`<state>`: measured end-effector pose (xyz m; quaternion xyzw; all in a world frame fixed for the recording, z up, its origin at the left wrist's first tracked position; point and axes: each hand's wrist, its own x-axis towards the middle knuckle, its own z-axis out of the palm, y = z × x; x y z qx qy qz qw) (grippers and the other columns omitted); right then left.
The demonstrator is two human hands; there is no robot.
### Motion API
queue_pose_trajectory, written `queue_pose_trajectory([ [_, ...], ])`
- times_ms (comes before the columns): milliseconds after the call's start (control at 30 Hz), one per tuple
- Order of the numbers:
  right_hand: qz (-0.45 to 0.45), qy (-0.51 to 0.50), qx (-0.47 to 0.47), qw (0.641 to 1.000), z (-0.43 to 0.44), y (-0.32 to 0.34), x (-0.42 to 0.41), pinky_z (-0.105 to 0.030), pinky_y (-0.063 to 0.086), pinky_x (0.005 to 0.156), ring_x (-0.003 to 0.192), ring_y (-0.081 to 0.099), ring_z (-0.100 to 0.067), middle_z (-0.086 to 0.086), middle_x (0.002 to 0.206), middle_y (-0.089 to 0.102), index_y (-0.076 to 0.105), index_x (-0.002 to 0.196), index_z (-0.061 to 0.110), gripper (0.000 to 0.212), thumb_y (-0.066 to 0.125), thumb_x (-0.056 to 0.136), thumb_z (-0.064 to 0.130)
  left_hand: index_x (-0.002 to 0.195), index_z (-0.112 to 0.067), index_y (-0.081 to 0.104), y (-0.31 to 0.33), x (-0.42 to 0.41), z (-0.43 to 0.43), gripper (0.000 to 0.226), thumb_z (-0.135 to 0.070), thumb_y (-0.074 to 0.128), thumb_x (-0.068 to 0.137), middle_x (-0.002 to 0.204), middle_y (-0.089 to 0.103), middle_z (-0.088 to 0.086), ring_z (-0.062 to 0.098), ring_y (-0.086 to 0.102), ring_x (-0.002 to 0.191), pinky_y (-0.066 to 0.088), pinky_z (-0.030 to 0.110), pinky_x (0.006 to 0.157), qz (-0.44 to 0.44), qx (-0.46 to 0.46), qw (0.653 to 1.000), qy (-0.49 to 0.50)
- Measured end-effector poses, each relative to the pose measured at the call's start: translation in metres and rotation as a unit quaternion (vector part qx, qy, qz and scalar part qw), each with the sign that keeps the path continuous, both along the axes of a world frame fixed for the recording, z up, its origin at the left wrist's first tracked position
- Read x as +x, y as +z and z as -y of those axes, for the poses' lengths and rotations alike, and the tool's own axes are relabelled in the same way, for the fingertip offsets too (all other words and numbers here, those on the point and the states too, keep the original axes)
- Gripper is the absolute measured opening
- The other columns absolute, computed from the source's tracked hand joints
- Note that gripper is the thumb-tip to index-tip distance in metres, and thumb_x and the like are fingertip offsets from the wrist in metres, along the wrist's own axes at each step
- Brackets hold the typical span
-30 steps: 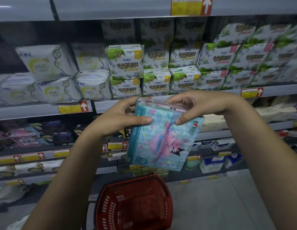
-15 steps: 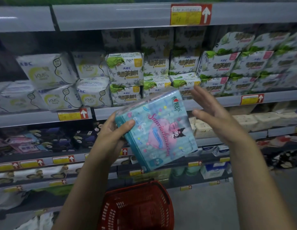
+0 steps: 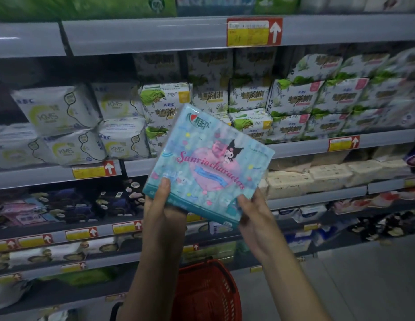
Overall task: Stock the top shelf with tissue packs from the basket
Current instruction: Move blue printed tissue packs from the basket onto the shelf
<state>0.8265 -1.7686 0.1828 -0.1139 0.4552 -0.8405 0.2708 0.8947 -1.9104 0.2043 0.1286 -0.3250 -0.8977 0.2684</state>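
Both hands on the pack now, and it is going up.

A moment ago only my left hand [image 3: 165,212] held the tissue pack [image 3: 209,163], and my right hand [image 3: 255,218] was open beside it. Now both grip its bottom edge, thumbs in front and fingers curled behind. The pack stands above my fingers, the top shelf [image 3: 155,33] is higher still, and the red basket [image 3: 209,295] is far below them. I think it goes on the shelf soon. Pink words say "Sanrio characters". The white packs [image 3: 60,112] past my fingers read "ABC" and "KMS".
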Motion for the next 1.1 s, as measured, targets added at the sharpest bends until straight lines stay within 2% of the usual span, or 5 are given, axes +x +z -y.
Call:
queue_pose_trajectory([
  [267, -0.005, -0.029, -0.054, 0.998, -0.002, 0.006, 0.003, -0.029, 0.057, 0.072, 0.101, 0.068, -0.018, 0.0, 0.11, 0.071, 0.061, 0.114, 0.023, 0.078, 0.093, 0.044, 0.04, 0.137, -0.015, 0.047, -0.006, 0.007, -0.005, 0.093, -0.032, 0.088, 0.055, 0.126, 0.065, 0.011, 0.023, 0.066, 0.109, 0.058, 0.034, 0.074, 0.011, 0.011, 1.0, -0.011],
  [567, -0.064, -0.012, -0.008, 0.998, -0.03, 0.026, -0.017, -0.031, 0.058, 0.067, 0.09, 0.07, -0.018, -0.002, 0.099, 0.073, 0.061, 0.108, 0.017, 0.061, 0.09, 0.055, 0.022, 0.145, -0.016, 0.038, -0.001, 0.032, 0.038, 0.117, -0.052, 0.09, 0.047, 0.142, 0.052, 0.012, 0.034, 0.053, 0.126, 0.042, 0.061, 0.1, 0.048, -0.178, 0.973, -0.141],
  [700, -0.083, 0.006, 0.013, 0.996, -0.037, 0.038, -0.02, -0.03, 0.058, 0.063, 0.083, 0.071, -0.016, 0.001, 0.091, 0.074, 0.058, 0.107, 0.016, 0.037, 0.057, 0.072, 0.004, 0.141, -0.023, 0.042, 0.019, 0.032, 0.051, 0.11, -0.057, 0.089, 0.048, 0.136, 0.058, 0.004, 0.027, 0.058, 0.122, 0.048, 0.056, 0.095, 0.077, -0.239, 0.959, -0.131],
  [900, -0.123, 0.038, 0.023, 0.991, -0.036, 0.043, -0.018, -0.032, 0.058, 0.066, 0.09, 0.071, -0.02, -0.003, 0.1, 0.074, 0.073, 0.099, 0.028, 0.046, 0.087, 0.055, 0.025, 0.13, -0.02, 0.054, 0.025, 0.027, 0.049, 0.072, -0.037, 0.077, 0.064, 0.124, 0.066, 0.006, 0.029, 0.065, 0.111, 0.056, 0.049, 0.086, 0.088, -0.267, 0.947, -0.157],
  [1100, -0.117, 0.011, 0.03, 0.993, -0.034, 0.053, -0.015, -0.03, 0.058, 0.064, 0.084, 0.071, -0.016, 0.0, 0.091, 0.074, 0.056, 0.112, 0.015, 0.041, 0.052, 0.074, 0.0, 0.114, -0.025, 0.063, 0.034, 0.022, 0.052, 0.053, -0.031, 0.083, 0.066, 0.115, 0.071, 0.002, 0.025, 0.068, 0.105, 0.059, 0.035, 0.073, 0.065, -0.262, 0.951, -0.152],
])
